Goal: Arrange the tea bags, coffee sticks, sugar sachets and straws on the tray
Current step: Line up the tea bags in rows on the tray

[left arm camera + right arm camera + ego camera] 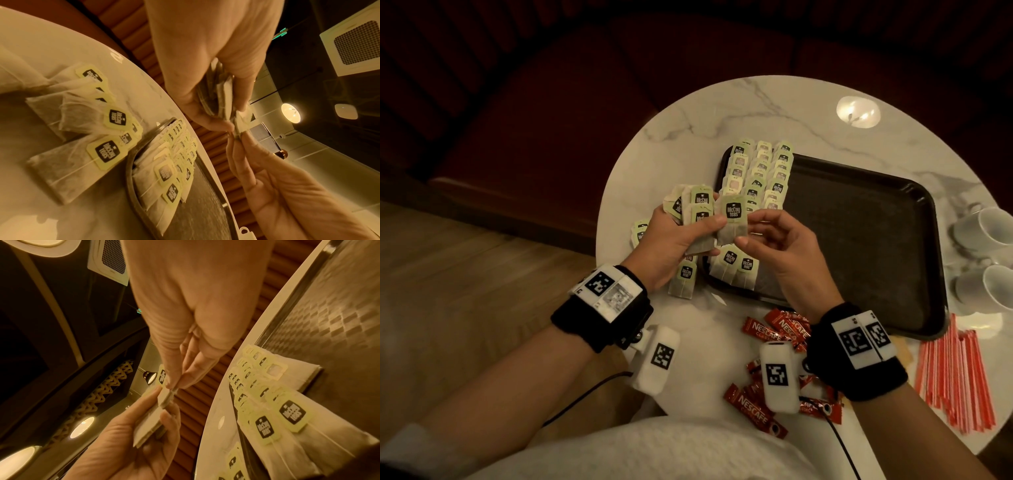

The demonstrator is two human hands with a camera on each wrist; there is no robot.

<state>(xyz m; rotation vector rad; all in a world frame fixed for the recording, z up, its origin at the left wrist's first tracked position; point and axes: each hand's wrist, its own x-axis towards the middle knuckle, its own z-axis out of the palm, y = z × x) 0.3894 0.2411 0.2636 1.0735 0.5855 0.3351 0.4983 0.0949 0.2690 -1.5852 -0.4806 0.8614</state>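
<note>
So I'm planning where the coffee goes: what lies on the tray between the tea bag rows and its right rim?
Nothing: in the head view the tray is bare dark surface from the tea bag rows to its right rim.

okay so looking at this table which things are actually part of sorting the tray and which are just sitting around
Part of the job:
- tray
- rows of tea bags on it
- stack of tea bags held by the left hand
- single tea bag pinched by the right hand
- coffee sticks
- straws

Just lying about:
- white cups
</note>
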